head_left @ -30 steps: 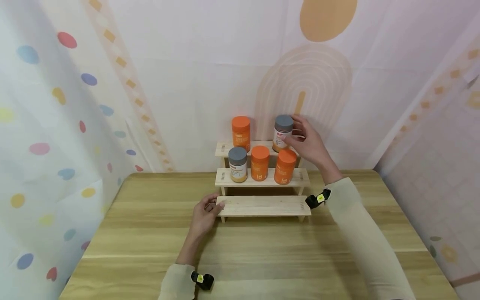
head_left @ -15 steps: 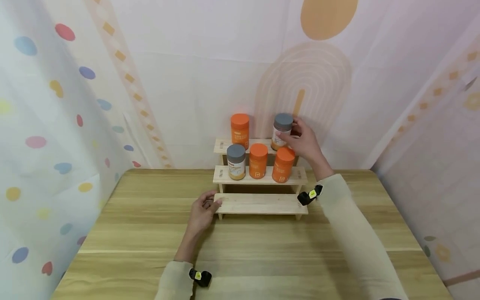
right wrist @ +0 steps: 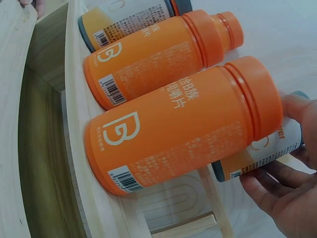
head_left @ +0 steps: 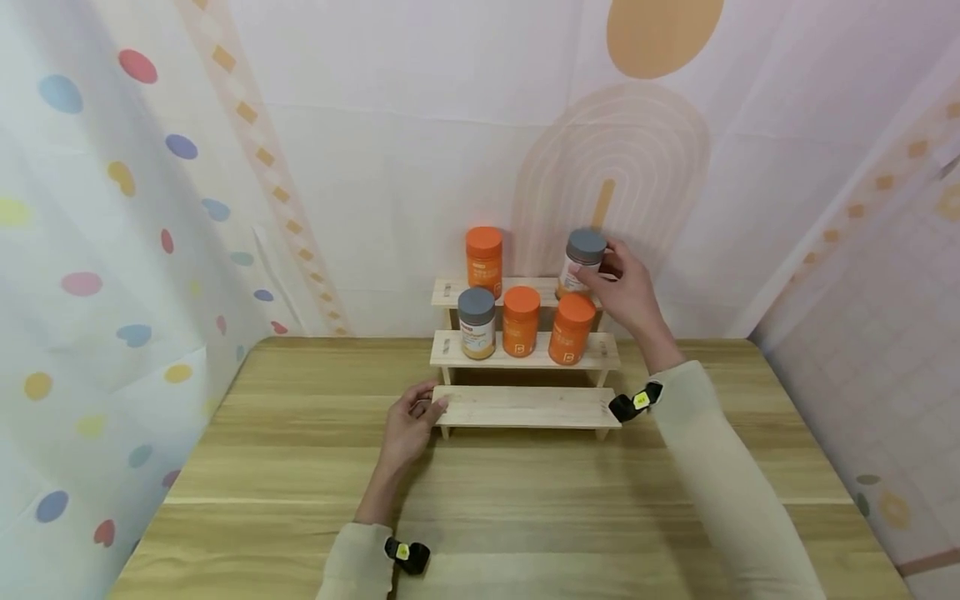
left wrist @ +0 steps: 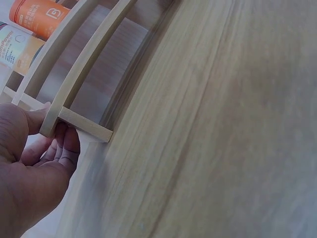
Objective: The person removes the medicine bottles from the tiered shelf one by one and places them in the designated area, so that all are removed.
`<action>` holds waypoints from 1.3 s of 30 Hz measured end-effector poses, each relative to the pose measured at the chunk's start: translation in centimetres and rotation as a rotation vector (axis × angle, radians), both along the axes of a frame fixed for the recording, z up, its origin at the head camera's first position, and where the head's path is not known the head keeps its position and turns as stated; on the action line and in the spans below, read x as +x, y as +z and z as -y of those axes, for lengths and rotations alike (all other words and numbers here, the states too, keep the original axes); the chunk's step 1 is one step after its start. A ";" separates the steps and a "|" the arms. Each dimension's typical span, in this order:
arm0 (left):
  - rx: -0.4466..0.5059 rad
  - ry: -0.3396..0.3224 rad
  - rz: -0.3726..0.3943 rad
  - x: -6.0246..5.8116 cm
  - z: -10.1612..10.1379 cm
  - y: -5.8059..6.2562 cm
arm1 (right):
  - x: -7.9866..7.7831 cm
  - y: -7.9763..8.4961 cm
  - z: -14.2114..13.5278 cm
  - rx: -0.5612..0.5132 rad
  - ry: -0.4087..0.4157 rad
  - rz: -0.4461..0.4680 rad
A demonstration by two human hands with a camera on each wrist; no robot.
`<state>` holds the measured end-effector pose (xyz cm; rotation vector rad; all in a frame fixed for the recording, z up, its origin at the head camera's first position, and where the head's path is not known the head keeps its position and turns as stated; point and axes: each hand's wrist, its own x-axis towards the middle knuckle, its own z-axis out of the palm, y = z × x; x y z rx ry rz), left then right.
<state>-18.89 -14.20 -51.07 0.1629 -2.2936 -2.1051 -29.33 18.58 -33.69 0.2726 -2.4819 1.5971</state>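
A three-tier wooden display stand [head_left: 525, 408] stands against the back. My left hand [head_left: 407, 427] pinches the left end of its lowest step, thumb on top and fingers beneath; the left wrist view shows this grip [left wrist: 42, 163] close up. At the right end of the top tier, my right hand [head_left: 628, 293] holds a grey-lidded supplement jar [head_left: 581, 271] between thumb and fingers. In the right wrist view, an orange jar [right wrist: 183, 124] partly hides the held jar [right wrist: 277, 148]. Another orange jar [head_left: 483, 260] stands at the top tier's left end.
On the middle tier, a grey-lidded jar [head_left: 477, 325] and two orange jars, one central [head_left: 521, 323] and one at the right [head_left: 572, 332], stand in a row. A patterned cloth [head_left: 390, 167] hangs behind the wood-grain table [head_left: 525, 500].
My right hand has shifted the grey-lidded jar to the right along the top tier. My left hand keeps its grip on the lowest step.
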 end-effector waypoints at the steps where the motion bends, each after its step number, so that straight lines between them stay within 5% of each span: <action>1: 0.006 0.003 -0.001 0.0 -0.1 0.0 | 0.1 0.0 -0.1 -0.008 -0.004 -0.005; 24: 0.026 0.044 -0.041 -0.3 -1.3 -0.5 | 3.3 0.8 -3.7 -0.023 -0.117 -0.119; 39: 0.028 0.049 -0.032 -0.3 -1.4 -0.4 | 5.5 -0.5 -5.7 -0.086 -0.173 -0.167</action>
